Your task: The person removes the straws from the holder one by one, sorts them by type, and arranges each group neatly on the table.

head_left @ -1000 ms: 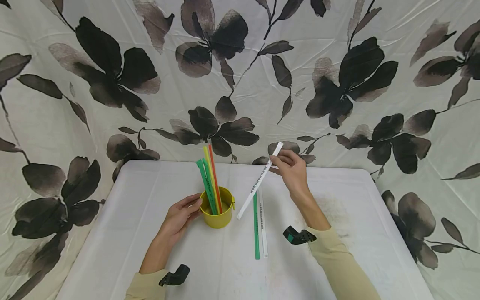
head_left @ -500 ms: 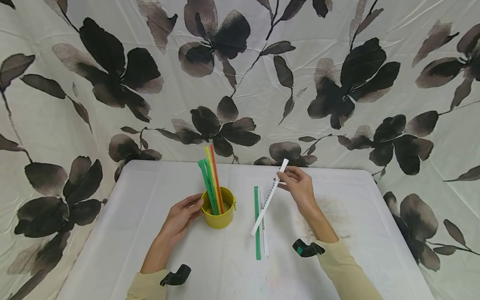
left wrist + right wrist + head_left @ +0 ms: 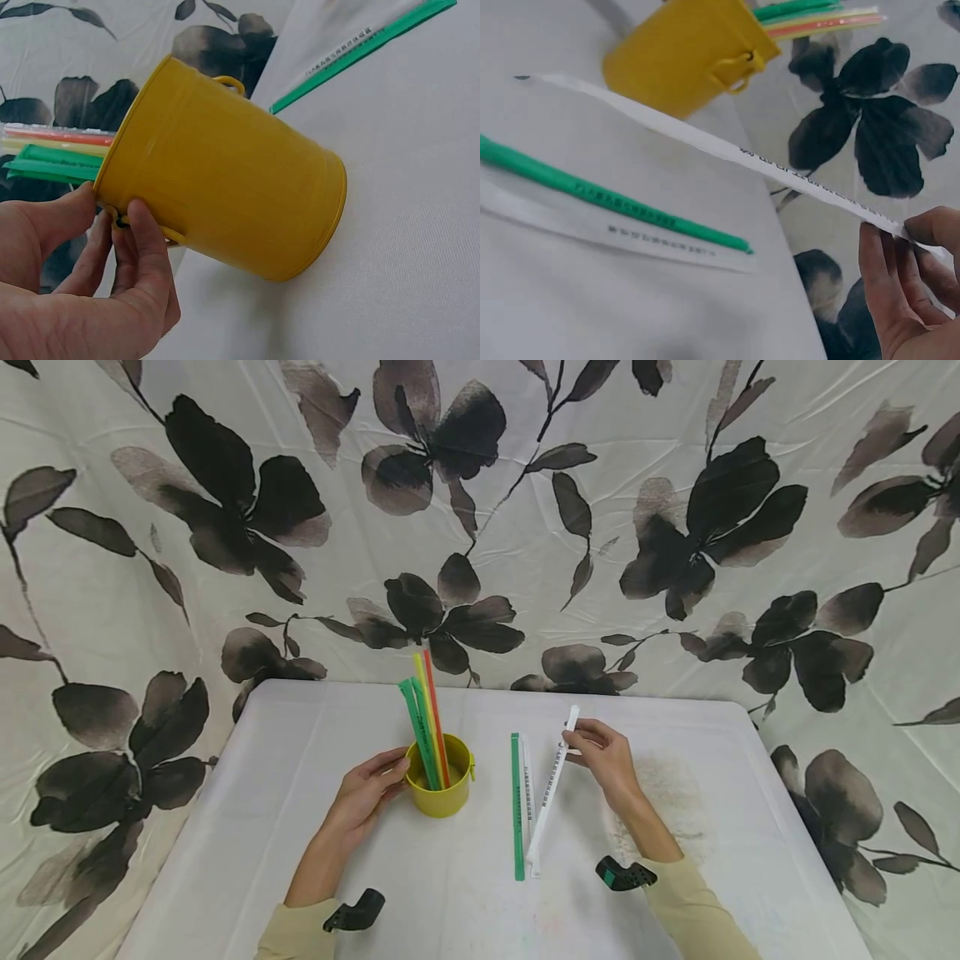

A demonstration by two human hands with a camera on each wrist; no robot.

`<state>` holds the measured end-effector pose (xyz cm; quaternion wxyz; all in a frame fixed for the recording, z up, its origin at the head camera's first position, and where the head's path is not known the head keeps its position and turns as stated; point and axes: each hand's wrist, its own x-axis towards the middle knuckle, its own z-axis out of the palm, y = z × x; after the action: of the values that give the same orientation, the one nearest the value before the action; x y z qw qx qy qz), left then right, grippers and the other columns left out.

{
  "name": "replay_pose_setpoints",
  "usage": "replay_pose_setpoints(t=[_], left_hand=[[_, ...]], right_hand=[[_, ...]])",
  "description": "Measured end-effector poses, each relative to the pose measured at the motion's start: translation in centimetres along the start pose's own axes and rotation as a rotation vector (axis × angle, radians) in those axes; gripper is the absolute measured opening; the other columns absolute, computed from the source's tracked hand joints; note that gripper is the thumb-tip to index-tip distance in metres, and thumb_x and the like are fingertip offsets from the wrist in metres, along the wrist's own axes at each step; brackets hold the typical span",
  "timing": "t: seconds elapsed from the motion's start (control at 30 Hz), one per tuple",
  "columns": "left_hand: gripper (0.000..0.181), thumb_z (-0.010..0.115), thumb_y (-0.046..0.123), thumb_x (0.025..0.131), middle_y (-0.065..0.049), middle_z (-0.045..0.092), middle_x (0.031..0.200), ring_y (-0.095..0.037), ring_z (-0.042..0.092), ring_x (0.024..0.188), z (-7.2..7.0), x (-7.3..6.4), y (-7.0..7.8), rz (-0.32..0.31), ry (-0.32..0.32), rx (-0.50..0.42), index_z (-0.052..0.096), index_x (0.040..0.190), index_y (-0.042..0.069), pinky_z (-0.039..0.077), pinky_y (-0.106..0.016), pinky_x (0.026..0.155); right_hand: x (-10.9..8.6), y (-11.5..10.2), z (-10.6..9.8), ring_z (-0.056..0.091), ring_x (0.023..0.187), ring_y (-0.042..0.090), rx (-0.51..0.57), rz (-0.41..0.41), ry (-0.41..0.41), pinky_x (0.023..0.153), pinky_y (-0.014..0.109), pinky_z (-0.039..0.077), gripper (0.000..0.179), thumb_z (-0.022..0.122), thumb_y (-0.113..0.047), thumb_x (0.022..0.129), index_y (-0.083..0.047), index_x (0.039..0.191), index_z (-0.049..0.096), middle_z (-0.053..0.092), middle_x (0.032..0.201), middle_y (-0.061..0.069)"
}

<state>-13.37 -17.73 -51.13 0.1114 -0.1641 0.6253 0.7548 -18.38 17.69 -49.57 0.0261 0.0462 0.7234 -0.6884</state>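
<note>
My left hand (image 3: pixel 362 795) holds a small yellow bucket (image 3: pixel 441 805) at its left side; in the left wrist view the thumb and fingers pinch it by the rim and small side handle. Green wrapped straws (image 3: pixel 417 732), a yellow straw (image 3: pixel 422 681) and a red-orange straw (image 3: pixel 433 706) lean inside it. Between thumb and fingertips, my right hand (image 3: pixel 606 762) pinches a white paper-wrapped straw (image 3: pixel 705 142) near its upper end. That straw slants down, its lower end overlapping another white wrapped straw (image 3: pixel 527 768) on the table. Beside that one lies a green wrapped straw (image 3: pixel 517 810).
The table (image 3: pixel 300 727) has a white cover with a brownish smudge (image 3: pixel 663 793) near my right forearm. Behind it hangs a floral cloth (image 3: pixel 480 485). Each sleeve cuff carries a black wrist device (image 3: pixel 626 873).
My right hand has moved right and toward me with the white straw, away from the bucket, and the straw now stands steeper. The left hand keeps its place at the bucket.
</note>
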Motion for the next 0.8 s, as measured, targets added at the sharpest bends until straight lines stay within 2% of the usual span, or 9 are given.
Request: replay_pose_setpoints(t=[0.2, 0.43, 0.63, 0.8], left_hand=[[0.045, 0.064, 0.009, 0.103, -0.017, 0.055, 0.14, -0.01, 0.064, 0.105, 0.0, 0.0, -0.1, 0.004, -0.002, -0.005, 0.052, 0.144, -0.003, 0.057, -0.022, 0.092], [0.045, 0.064, 0.008, 0.103, -0.017, 0.056, 0.139, -0.011, 0.065, 0.107, 0.0, -0.1, 0.0, 0.009, -0.012, -0.019, 0.052, 0.144, -0.004, 0.057, -0.022, 0.093], [0.047, 0.065, 0.009, 0.102, -0.018, 0.055, 0.14, -0.014, 0.063, 0.11, 0.0, -0.2, 0.2, 0.019, -0.02, -0.025, 0.051, 0.145, -0.006, 0.056, -0.021, 0.092], [0.047, 0.066, 0.009, 0.101, -0.018, 0.056, 0.138, -0.016, 0.063, 0.11, 0.0, -0.2, 0.2, 0.016, -0.013, -0.026, 0.052, 0.144, -0.006, 0.057, -0.021, 0.091]], right_hand=[[0.1, 1.4, -0.2, 0.072, 0.096, 0.018, -0.054, 0.053, 0.004, 0.09, 0.037, 0.061, 0.036, 0.07, -0.01, 0.099, 0.008, 0.128, 0.063, 0.069, 0.117, 0.022], [0.6, 3.0, 0.0, 0.071, 0.093, 0.015, -0.088, 0.063, -0.005, 0.084, 0.031, 0.062, 0.036, 0.07, -0.01, 0.099, 0.009, 0.129, 0.063, 0.068, 0.119, 0.026], [1.2, 4.2, 0.5, 0.071, 0.09, 0.017, -0.085, 0.089, -0.019, 0.081, 0.03, 0.063, 0.035, 0.07, -0.006, 0.098, 0.01, 0.128, 0.062, 0.069, 0.115, 0.026], [1.8, 5.1, 1.1, 0.072, 0.09, 0.021, -0.139, 0.104, -0.025, 0.08, 0.031, 0.063, 0.036, 0.07, -0.008, 0.098, 0.009, 0.129, 0.062, 0.069, 0.112, 0.023]])
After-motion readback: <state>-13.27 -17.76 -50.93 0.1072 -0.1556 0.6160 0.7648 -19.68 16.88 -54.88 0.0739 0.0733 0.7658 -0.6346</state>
